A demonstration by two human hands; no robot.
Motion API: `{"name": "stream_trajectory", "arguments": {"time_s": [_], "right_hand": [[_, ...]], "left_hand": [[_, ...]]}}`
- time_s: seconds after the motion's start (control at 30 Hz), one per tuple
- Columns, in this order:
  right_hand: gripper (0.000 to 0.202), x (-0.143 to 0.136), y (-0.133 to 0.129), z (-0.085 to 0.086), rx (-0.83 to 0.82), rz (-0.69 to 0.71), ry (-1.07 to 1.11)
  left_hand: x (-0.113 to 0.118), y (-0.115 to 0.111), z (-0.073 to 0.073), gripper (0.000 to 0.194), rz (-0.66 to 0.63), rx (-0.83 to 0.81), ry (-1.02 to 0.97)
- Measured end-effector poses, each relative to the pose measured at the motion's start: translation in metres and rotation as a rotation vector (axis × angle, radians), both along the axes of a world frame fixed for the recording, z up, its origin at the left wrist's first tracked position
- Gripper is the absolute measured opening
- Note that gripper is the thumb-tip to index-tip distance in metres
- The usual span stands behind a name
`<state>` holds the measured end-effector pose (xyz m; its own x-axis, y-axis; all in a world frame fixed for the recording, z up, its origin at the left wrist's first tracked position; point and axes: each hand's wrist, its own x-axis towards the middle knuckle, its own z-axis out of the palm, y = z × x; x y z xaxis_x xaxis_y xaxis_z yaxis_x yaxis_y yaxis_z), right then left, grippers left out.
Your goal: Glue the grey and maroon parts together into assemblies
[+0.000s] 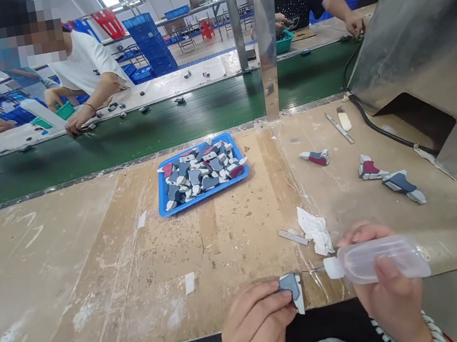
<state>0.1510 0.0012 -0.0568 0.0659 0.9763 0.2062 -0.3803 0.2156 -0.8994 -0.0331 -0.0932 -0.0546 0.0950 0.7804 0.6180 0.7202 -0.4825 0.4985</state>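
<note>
The surface (95,263) is worn brown board with white smears. A green belt (118,140) runs behind it, and other people work on the far side. A blue tray (163,208) of small pieces sits in the middle. Three loose pieces (391,176) lie near a metal box (428,32). Down close, the left hand (255,330) pinches a small piece (292,288) at the edge. Just beside it, the right hand (389,290) is wrapped around a clear bottle (379,259), tip pointing at the piece.

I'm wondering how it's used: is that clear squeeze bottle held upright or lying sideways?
Sideways. The bottle lies level in the right hand, nozzle toward the small piece in the left hand.
</note>
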Motion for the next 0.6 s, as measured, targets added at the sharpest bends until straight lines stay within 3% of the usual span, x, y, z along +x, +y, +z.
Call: {"name": "stream_trajectory", "arguments": {"time_s": [0.2,0.33,0.6], "right_hand": [[0.02,0.001,-0.002,-0.005,0.073,0.034,-0.074],[0.02,0.004,-0.004,-0.005,0.114,0.046,-0.135],[0.023,0.003,-0.002,-0.001,0.169,0.088,-0.196]], "left_hand": [[0.0,0.009,0.023,0.019,0.023,-0.033,0.153],[-0.003,0.018,0.036,0.014,-0.055,-0.038,0.307],[-0.011,0.023,0.051,0.024,-0.166,-0.032,0.526]]}}
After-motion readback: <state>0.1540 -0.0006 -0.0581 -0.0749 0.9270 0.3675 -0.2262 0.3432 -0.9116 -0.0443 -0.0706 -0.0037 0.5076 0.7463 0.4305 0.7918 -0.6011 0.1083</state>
